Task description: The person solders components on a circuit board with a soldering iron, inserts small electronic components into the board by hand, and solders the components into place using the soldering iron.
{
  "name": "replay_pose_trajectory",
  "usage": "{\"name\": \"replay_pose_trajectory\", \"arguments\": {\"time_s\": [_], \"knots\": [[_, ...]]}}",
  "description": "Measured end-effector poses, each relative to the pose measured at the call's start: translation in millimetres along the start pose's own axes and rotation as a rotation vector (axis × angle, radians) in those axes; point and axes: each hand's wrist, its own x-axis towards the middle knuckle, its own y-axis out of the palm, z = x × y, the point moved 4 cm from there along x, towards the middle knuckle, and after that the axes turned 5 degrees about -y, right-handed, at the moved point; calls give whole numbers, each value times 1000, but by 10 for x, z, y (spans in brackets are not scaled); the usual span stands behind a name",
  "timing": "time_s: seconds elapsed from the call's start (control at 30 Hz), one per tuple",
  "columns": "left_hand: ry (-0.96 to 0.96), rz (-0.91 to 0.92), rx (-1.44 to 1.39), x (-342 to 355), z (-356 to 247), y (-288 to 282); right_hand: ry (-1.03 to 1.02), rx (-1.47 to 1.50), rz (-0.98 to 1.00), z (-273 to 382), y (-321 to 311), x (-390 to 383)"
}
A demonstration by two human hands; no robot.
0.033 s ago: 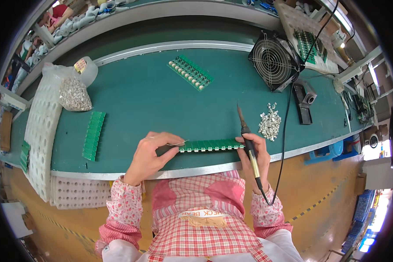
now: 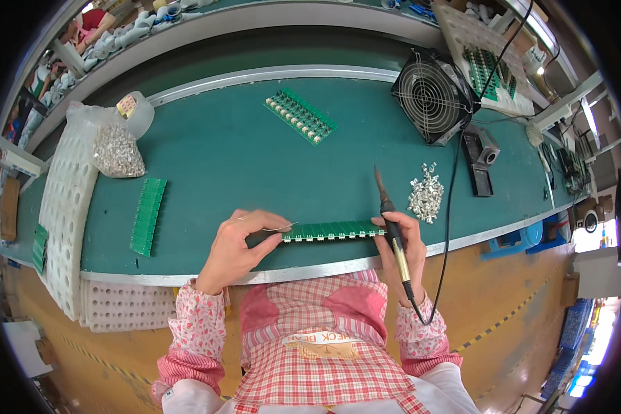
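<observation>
My left hand (image 2: 245, 245) grips the left end of a green circuit board strip (image 2: 331, 230), with white parts along its near edge, and a thin solder wire (image 2: 280, 228) shows at its fingers. My right hand (image 2: 403, 245) holds a soldering iron (image 2: 387, 208) with its tip pointing up and away, while its fingers also rest at the board's right end. Right of the iron lies a pile of small white components (image 2: 426, 196). Further off are a populated board (image 2: 300, 117) and, at the left, a bare board strip (image 2: 146, 214).
A bag of parts (image 2: 115, 148), tape roll (image 2: 139, 114) and perforated white foam (image 2: 65, 207) occupy the left. At right are a black fan (image 2: 424, 96), iron stand (image 2: 479, 165), its cable and a board tray (image 2: 517, 103). A co-worker's arm (image 2: 96, 34) shows beyond the bench.
</observation>
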Motion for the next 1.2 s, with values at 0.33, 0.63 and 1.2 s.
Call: {"name": "replay_pose_trajectory", "arguments": {"time_s": [0.33,0.63,1.2], "knots": [[-73,-41,-28,29,5,9,-24,21,-54,-42,10,-3],[-50,-72,-23,44,13,18,-53,-16,-80,-42,18,24],[291,-659,245,734,46,-542,15,39,-211,-25,-25,-75]]}}
